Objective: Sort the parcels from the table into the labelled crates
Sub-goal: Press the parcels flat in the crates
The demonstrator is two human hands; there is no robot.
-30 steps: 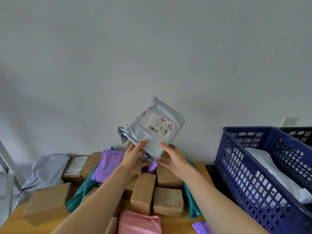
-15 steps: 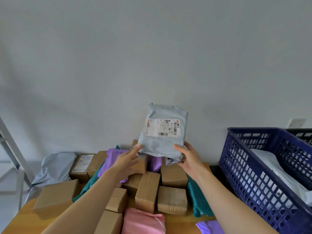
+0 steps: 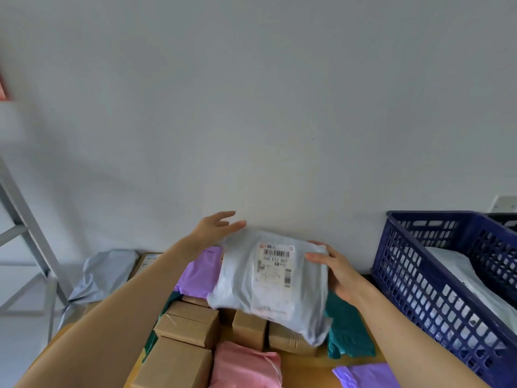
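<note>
A grey plastic mailer (image 3: 246,284) with a white barcode label facing me hangs above the heap of parcels. My right hand (image 3: 335,273) grips its right edge, thumb across the front. My left hand (image 3: 215,228) is off the mailer at its upper left corner, fingers spread and blurred. Below lie several brown cardboard boxes (image 3: 187,323), a purple mailer (image 3: 200,274), a pink mailer (image 3: 246,365) and a teal mailer (image 3: 347,331) on the wooden table (image 3: 305,362). A blue crate (image 3: 414,278) stands at the right, with a white parcel (image 3: 464,278) inside.
A black crate (image 3: 503,219) shows behind the blue one. Another grey mailer (image 3: 103,273) lies at the table's far left by a grey metal frame (image 3: 25,219). A second purple mailer (image 3: 366,375) sits at the front right. A white wall closes the back.
The grey mailer came down from raised height and tipped toward me. My left hand let go of it and opened; my right hand kept its grip on the right edge.
</note>
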